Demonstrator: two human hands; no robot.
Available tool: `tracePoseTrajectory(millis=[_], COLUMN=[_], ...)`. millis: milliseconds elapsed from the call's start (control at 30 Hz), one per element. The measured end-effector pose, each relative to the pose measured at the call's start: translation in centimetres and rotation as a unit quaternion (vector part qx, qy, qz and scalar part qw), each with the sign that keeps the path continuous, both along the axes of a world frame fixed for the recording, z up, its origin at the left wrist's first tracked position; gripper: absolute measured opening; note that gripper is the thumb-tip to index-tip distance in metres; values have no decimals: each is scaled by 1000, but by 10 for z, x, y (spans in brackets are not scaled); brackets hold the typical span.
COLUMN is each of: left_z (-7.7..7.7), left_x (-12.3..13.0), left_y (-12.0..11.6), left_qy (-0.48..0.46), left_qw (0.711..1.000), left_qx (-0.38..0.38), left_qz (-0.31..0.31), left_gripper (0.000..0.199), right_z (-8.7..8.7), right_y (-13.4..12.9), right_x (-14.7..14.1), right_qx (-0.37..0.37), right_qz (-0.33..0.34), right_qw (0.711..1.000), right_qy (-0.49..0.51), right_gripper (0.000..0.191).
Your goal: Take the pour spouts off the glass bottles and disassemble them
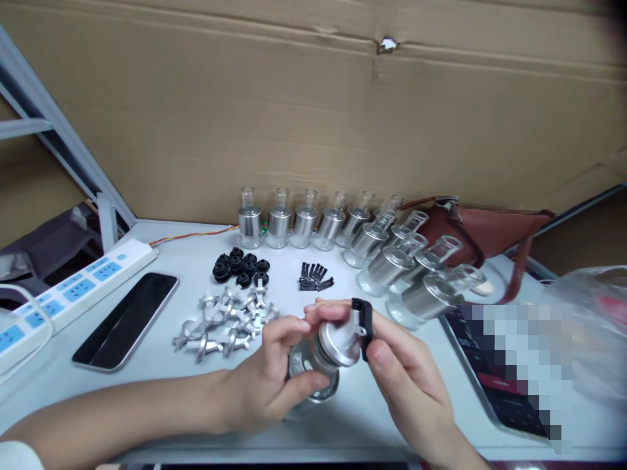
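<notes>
My left hand (255,388) is wrapped round a glass bottle (300,361), tilted toward the right above the table's front part. A silver metal spout cap (339,344) sits at the bottle's upper end. Between the thumb and fingers of my right hand (416,375) is a black plastic lever (365,321), against the small bracket of the cap. Whether the lever is fastened to the bracket I cannot tell. Loose silver spout caps (230,320) lie in a pile left of my hands. Beyond them are black round stoppers (238,264) and small black pins (315,277).
Several glass bottles with metal sleeves (304,222) stand along the back and right. A phone (127,320) and power strip (83,287) lie left. On the right are a brown bag (494,225), a tablet-like device (509,405) and a plastic bag (592,333). Cardboard (245,98) walls the back.
</notes>
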State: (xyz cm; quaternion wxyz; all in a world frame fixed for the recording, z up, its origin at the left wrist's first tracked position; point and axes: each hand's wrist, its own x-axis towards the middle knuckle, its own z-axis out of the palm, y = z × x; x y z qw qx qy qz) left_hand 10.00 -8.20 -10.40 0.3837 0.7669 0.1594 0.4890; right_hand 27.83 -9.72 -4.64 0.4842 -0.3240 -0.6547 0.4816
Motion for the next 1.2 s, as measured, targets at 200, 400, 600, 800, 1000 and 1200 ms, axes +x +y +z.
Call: tracePoseTrajectory(millis=[200,400,600,800,1000,1200], left_z=[22,26,19,17,29,81], left_x=[-7,-8,-6,-5,-5,-32], left_y=[6,9,9,7,5,13], left_qy=[86,59,23,27,13,-47], left_qw=[995,997,997,997,998,995], left_qx=[18,-25,-57,-69,-21,17], left_qz=[-54,-51,-43,-17,-51,90], left_gripper=[70,61,46,29,37,24], right_z=[-8,-23,-20,-25,-28,-24], right_y=[5,6,12,13,10,21], right_x=[5,11,8,3,2,5], right_qx=[67,51,138,213,266,263], right_qz=[3,20,-4,-44,-35,-94], right_qw=[996,990,982,966,954,960], right_qy=[-63,-131,-131,-141,-137,-28], right_gripper=[46,44,39,37,48,62])
